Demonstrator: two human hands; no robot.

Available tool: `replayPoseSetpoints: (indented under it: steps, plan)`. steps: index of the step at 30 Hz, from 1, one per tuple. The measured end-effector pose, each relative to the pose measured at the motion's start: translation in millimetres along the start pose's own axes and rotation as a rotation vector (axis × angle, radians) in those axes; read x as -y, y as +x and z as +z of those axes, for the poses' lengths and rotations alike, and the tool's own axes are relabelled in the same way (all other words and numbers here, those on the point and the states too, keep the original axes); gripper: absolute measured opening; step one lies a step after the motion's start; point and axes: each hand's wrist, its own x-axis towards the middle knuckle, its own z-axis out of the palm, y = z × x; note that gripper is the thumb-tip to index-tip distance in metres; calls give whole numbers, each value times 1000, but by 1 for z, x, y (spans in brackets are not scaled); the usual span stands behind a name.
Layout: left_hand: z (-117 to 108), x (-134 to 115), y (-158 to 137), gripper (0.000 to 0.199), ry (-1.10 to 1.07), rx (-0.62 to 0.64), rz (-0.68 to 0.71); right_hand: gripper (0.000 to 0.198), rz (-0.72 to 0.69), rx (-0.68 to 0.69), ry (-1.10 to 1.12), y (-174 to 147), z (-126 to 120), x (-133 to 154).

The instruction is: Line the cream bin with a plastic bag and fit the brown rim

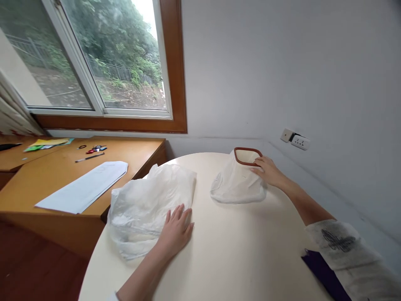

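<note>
My left hand [177, 230] lies with fingers spread on the right edge of a crumpled, translucent white plastic bag [147, 196], which is spread over the left side of the round table. On the far right side, my right hand [267, 170] grips a white bin-like container [247, 156] with a brown, rounded-square rim by the right side of its opening. White plastic sits around the container below the rim and flares out on the tabletop [225, 255]. How far the plastic and the container are joined cannot be made out.
A wooden desk [138, 146] on the left holds white papers [87, 184], a pen [90, 157], small keys-like items [96, 149] and coloured papers [46, 144]. A dark purple strip [324, 271] lies at the lower right. Wall sockets [300, 142] are at the right.
</note>
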Motion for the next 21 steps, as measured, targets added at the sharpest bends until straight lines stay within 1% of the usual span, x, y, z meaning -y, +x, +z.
replayPoseSetpoints:
  steps: [3, 7, 9, 11, 13, 15, 17, 19, 21]
  plan:
    - [1, 3, 0, 41, -16, -15, 0, 33, -48, -45, 92, 7, 17, 20]
    - [1, 2, -1, 41, -29, 1, -3, 30, -190, -13, 215, 13, 32, 76]
    - [0, 2, -1, 42, -31, 9, -1, 28, -263, -33, 251, 18, 41, 105]
    - [1, 2, -2, 42, -27, 2, 10, 27, -323, -28, 282, 23, 51, 127]
    - [2, 4, -2, 41, -21, -10, 26, 26, -340, -16, 300, 29, 58, 142]
    - [5, 5, -2, 40, -20, -29, 39, 27, -325, -3, 308, 30, 59, 150]
    - [7, 6, -2, 37, -27, -57, 44, 31, -301, 3, 301, 24, 50, 152]
    - [8, 7, -1, 35, -38, -97, 52, 41, -273, -2, 273, 10, 33, 146]
    - [7, 8, 0, 32, -51, -156, 67, 45, -239, -2, 220, -13, 12, 131]
